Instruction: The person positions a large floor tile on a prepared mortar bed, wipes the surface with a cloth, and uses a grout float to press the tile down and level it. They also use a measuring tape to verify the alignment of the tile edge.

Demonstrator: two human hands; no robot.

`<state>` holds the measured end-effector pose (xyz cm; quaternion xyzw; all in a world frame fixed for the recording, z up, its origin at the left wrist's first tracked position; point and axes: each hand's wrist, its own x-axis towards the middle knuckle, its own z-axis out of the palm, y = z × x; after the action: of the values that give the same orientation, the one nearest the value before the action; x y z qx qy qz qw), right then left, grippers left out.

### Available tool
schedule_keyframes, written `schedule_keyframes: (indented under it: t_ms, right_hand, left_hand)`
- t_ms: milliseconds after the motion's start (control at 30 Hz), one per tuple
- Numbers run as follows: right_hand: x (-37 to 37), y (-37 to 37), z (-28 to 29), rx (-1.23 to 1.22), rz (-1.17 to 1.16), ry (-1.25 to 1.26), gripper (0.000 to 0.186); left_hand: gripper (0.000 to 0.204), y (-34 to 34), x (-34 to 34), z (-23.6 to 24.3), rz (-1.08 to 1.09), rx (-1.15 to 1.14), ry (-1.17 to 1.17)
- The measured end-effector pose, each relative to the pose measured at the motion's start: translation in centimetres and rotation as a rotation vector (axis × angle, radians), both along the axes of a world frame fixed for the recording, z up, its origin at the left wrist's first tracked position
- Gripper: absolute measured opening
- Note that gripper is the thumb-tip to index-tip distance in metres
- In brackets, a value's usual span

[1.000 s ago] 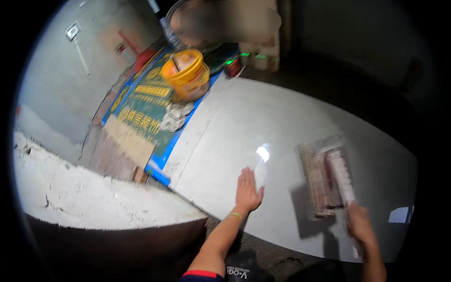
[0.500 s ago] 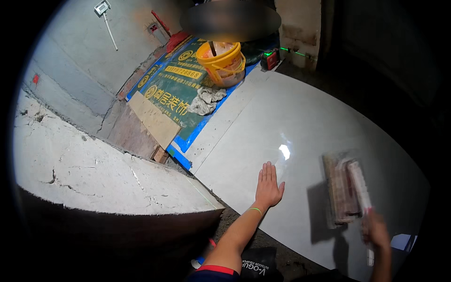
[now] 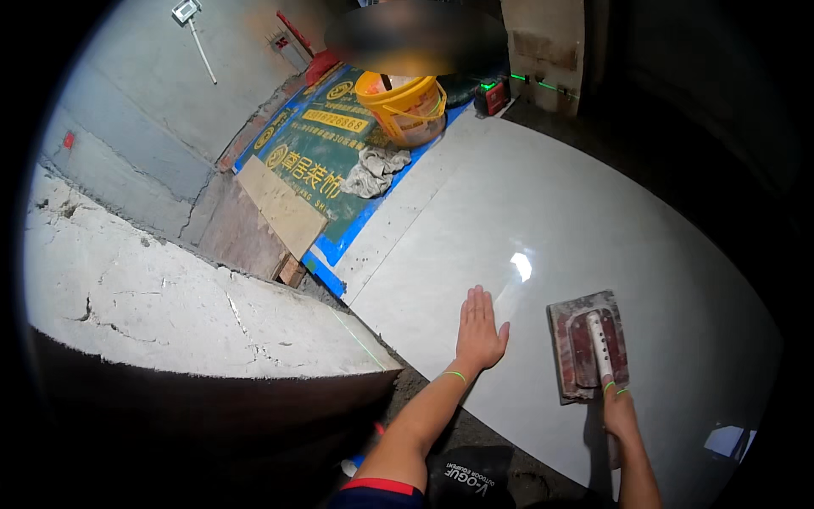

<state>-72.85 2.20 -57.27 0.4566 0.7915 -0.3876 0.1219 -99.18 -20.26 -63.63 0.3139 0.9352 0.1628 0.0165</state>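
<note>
Float [image 3: 585, 360] is lowered, apparently onto the pale slab [image 3: 458, 229].
Raised half a second ago, it is gripped by the right hand [image 3: 620, 414]; the left hand [image 3: 481, 339] is kept flat, fingers extended, on the slab.

Yellow characters [image 3: 305, 172] and digits [image 3: 335, 121] on green sheet [image 3: 326, 148], white letters [image 3: 466, 482] on black fabric [image 3: 483, 460]

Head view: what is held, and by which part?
The right hand holds a reddish-grey rectangular float by its pale handle; the left hand holds nothing.
</note>
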Motion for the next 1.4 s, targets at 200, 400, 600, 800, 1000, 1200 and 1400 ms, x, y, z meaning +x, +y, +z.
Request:
schedule_keyframes:
  t_ms: [200,400,600,800,1000,1200,1400]
  right_hand:
    - [-0.3,0.6,2.3,-0.691,-0.436,0.174,0.058]
    - [9.6,8.0,10.3,-0.263,-0.761,0.294,0.057]
    - [18.4,14.3,25.5,0.055,-1.01,0.618,0.06]
    - [-0.1,11.8,4.8,0.424,-0.792,-0.087,0.063]
    - [-11.8,18.5,15.5,-0.288,-0.526,0.193,0.057]
    - [-12.1,14.5,23.6,0.487,-0.435,0.775,0.05]
    - [-22.3,14.4,1.5,0.348,-0.359,0.123,0.063]
  left_hand:
    - [0.084,-0.2,-6.4,-1.2,0.247,-0.034,0.064]
    - [0.091,-0.9,-14.4,-1.7,0.407,-0.032,0.083]
    - [0.093,0.3,-18.6,-1.1,0.55,-0.032,0.108]
    - [0.093,1.1,-20.5,-0.7,0.602,-0.054,0.066]
    - [0.094,1.0,-20.8,0.1,0.573,-0.014,0.09]
    - [0.092,1.4,-21.1,0.2,0.58,-0.037,0.085]
    - [0.092,1.5,-21.2,0.4,0.585,-0.006,0.063]
